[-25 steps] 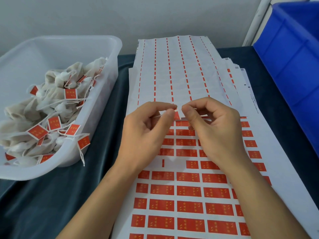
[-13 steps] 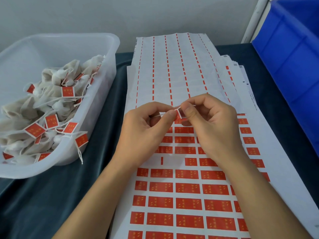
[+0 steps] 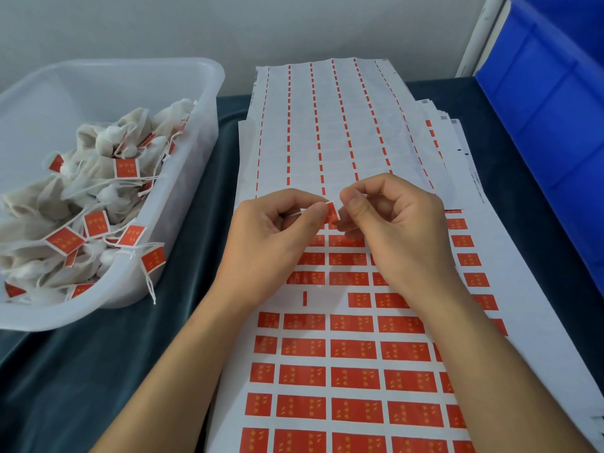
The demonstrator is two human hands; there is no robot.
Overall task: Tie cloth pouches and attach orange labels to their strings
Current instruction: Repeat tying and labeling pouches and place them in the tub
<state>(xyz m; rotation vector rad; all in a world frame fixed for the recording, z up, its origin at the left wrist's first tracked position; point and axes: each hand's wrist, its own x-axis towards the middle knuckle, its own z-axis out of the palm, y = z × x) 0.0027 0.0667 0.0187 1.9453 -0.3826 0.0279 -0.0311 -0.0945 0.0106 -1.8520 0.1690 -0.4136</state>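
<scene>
Since a second ago the orange label (image 3: 332, 213) has turned from edge-on to face-up. My left hand (image 3: 274, 237) pinches its string (image 3: 302, 211), my right hand (image 3: 392, 223) pinches the label, mid-desk above the sticker sheet (image 3: 353, 354); folding shut seems next.

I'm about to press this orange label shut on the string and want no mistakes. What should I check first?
1. String pinched by the left hand: ok.
2. Orange label held at the right hand fingertips: ok.
3. String lies inside the label's fold: cannot tell, fingers cover it.
4. Pouch on this string tied: cannot tell, not visible.
5. Label sheet has labels left: ok.
6. Clear tub of finished pouches sits beside the left hand: ok.
</scene>
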